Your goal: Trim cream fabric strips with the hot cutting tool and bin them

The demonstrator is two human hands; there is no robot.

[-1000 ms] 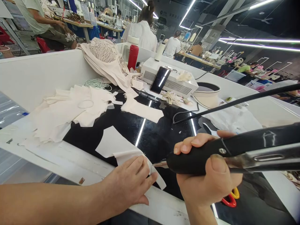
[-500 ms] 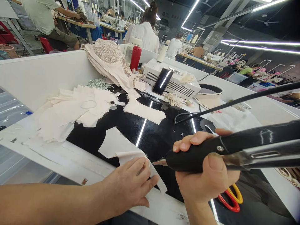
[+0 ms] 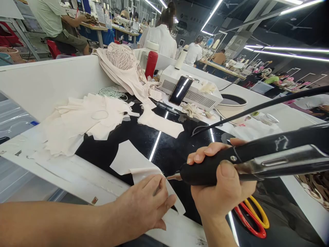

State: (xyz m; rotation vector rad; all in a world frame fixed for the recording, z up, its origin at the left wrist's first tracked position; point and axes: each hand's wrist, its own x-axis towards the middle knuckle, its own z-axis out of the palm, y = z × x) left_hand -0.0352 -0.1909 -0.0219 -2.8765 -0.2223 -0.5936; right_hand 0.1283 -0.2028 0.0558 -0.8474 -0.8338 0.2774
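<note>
My left hand (image 3: 144,204) is closed on the edge of a pale fabric piece (image 3: 128,159) lying on the glossy black tabletop (image 3: 177,151). Part of that piece is folded over beside my fingers, and its narrow end runs out under them to the right. My right hand (image 3: 221,181) is wrapped round a thick black hand tool (image 3: 203,169) with a metal lever along its side. The tool's thin pointed tip is at the fabric edge, just right of my left fingertips. A second cut fabric piece (image 3: 160,123) lies flat farther back.
Pale fabric pieces (image 3: 74,120) are piled at the left. Behind stand a red bottle (image 3: 151,64), a phone (image 3: 180,90) and a white vented box (image 3: 200,97). Red and yellow handles (image 3: 253,219) lie right of my right wrist. A black cable (image 3: 257,105) crosses at right. People sit beyond the partition.
My right hand and the tool have shifted slightly left, bringing the tip up to the fabric edge. The view has moved a little. My left hand keeps its grip.
</note>
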